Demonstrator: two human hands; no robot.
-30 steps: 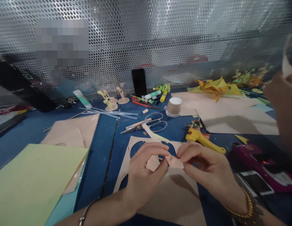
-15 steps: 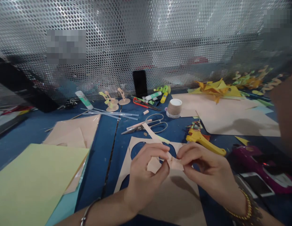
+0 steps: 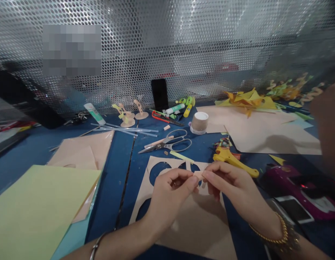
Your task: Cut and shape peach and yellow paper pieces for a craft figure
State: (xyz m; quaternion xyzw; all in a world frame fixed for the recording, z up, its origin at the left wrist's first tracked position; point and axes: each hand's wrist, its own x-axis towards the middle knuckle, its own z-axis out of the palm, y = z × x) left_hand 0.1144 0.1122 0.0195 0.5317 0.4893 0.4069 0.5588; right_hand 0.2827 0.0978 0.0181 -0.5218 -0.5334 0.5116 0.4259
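Note:
Between my two hands is a small piece of peach paper (image 3: 198, 174), partly covered by the fingers. My left hand (image 3: 171, 195) pinches its left end with thumb and forefinger. At the right end, the thumb and fingers of my right hand (image 3: 232, 186) are closed on it. Below them lies a peach sheet with round cut-outs (image 3: 199, 224) on the blue table. Beyond the sheet rest grey-handled scissors (image 3: 167, 144) and a thin yellow-green paper strip (image 3: 181, 156). A yellow glue gun (image 3: 234, 161) lies past my right hand.
Yellow-green paper (image 3: 45, 206) is stacked at left. Clear glue sticks (image 3: 124, 129), a glue stick tube (image 3: 94, 114), a white-topped cup (image 3: 199, 122) and a propped phone (image 3: 159, 94) stand or lie further back. A magenta device (image 3: 305, 195) sits at right, before a perforated metal screen (image 3: 129, 47).
My fingers have shifted their hold, and the paper piece between them now shows smaller. A peach strip by the scissors now lies lower, close to my fingers. The view has moved slightly.

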